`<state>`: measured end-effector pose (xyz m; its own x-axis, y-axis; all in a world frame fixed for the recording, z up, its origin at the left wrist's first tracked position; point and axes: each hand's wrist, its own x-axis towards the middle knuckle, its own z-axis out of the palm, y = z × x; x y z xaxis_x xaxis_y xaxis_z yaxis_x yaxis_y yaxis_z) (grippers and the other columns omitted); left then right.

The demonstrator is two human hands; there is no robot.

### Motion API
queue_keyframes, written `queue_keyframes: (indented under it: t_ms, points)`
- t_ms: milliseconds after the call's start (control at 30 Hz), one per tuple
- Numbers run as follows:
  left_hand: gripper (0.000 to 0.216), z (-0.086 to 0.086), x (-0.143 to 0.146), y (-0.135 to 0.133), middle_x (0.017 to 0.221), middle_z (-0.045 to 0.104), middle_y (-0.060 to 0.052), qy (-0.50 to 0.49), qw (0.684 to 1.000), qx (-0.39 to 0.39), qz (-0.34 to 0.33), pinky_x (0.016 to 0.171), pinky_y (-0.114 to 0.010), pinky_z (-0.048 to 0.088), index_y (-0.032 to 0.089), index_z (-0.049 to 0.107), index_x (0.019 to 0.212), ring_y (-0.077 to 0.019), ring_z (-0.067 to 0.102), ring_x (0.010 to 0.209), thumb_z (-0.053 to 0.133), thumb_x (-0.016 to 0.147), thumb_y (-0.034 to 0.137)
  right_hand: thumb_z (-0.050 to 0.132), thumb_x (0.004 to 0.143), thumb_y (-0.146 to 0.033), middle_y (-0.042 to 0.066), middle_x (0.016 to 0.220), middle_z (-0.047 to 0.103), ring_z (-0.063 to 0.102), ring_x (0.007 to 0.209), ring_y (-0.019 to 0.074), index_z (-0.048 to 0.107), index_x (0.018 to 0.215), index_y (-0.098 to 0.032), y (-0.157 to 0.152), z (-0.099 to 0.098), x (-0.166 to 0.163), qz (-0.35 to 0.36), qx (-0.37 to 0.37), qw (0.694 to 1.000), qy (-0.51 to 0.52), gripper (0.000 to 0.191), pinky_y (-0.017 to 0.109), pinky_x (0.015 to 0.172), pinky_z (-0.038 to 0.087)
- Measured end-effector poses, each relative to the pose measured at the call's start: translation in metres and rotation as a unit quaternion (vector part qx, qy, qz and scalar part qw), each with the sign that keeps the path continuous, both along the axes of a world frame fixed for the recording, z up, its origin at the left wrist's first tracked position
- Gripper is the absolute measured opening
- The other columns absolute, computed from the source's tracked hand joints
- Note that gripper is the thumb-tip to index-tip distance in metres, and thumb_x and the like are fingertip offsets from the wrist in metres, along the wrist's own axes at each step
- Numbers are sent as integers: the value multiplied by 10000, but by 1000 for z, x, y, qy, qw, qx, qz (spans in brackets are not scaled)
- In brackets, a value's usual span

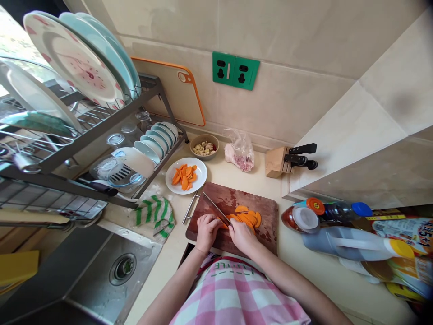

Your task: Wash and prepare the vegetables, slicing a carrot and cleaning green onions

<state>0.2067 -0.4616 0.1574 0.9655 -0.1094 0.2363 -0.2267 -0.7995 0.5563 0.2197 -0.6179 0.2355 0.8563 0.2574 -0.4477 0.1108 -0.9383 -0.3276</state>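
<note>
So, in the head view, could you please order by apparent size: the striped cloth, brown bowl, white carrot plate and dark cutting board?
1. Dark cutting board
2. White carrot plate and striped cloth: too alike to rank
3. Brown bowl

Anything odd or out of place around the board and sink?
Nothing major. Green bits sit in the sink drain, likely scraps; the green-striped cloth lies crumpled beside the sink; the cutting board looks mottled, possibly wet.

Plates [74, 58] stand in a rack [99, 124] at upper left. Green wall sockets [237, 70] show at top centre.
</note>
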Motion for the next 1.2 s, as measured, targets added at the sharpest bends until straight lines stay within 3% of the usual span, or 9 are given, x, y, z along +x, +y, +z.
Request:
queue_keyframes:
  t_ms: [167, 433, 700, 867, 967, 1067, 1200]
  points:
    - [150, -1, -1, 0, 792, 604, -17, 1, 1000, -16, 10, 808, -338, 336, 248, 687, 772, -170, 512, 844, 556, 841, 271, 332, 901, -255, 71, 819, 679, 638, 741, 196, 558, 957, -204, -21, 18, -14, 19, 12, 1000, -3, 238, 274, 597, 362]
    - [157, -1, 0, 2, 801, 615, -23, -7, 1000, -14, -1, 805, -329, 360, 248, 693, 762, -175, 517, 848, 555, 837, 247, 341, 901, -267, 78, 876, 685, 643, 775, 206, 547, 994, -208, 6, -3, 1, 7, -14, 1000, 2, 234, 281, 616, 367]
    - [182, -1, 1, 2, 777, 603, -23, -4, 999, -32, 2, 793, -335, 368, 234, 691, 760, -169, 523, 824, 537, 850, 268, 346, 900, -265, 69, 823, 678, 635, 745, 200, 562, 928, -211, -19, 16, -12, 31, 12, 999, -4, 224, 279, 599, 353]
    - [169, -4, 0, 4, 782, 610, -24, -14, 1000, -28, -3, 797, -339, 385, 242, 692, 759, -174, 526, 830, 546, 843, 261, 362, 896, -271, 75, 867, 684, 639, 767, 197, 555, 980, -208, 1, 3, -4, 9, -18, 1000, 15, 220, 280, 602, 355]
    - [105, -6, -1, 10, 877, 623, -27, -15, 1000, -20, -14, 901, -394, 365, 259, 688, 822, -188, 534, 898, 585, 816, 275, 366, 898, -279, 69, 874, 682, 637, 775, 184, 549, 983, -207, 6, -7, 3, 3, -2, 1000, 6, 215, 271, 616, 358]
    - [113, -6, 0, 12, 951, 622, -35, -16, 999, -27, -15, 1002, -460, 297, 253, 671, 892, -196, 543, 945, 602, 803, 261, 365, 898, -288, 69, 869, 680, 634, 789, 182, 553, 958, -200, -4, -13, 5, -4, 30, 1000, -4, 216, 262, 634, 362]
    - [92, -3, 6, -2, 896, 625, -30, 3, 997, -68, -42, 960, -423, 359, 242, 672, 863, -185, 553, 901, 616, 790, 252, 375, 894, -279, 64, 843, 680, 632, 778, 182, 555, 921, -189, -27, -20, 2, -26, 57, 998, -16, 204, 250, 618, 349]
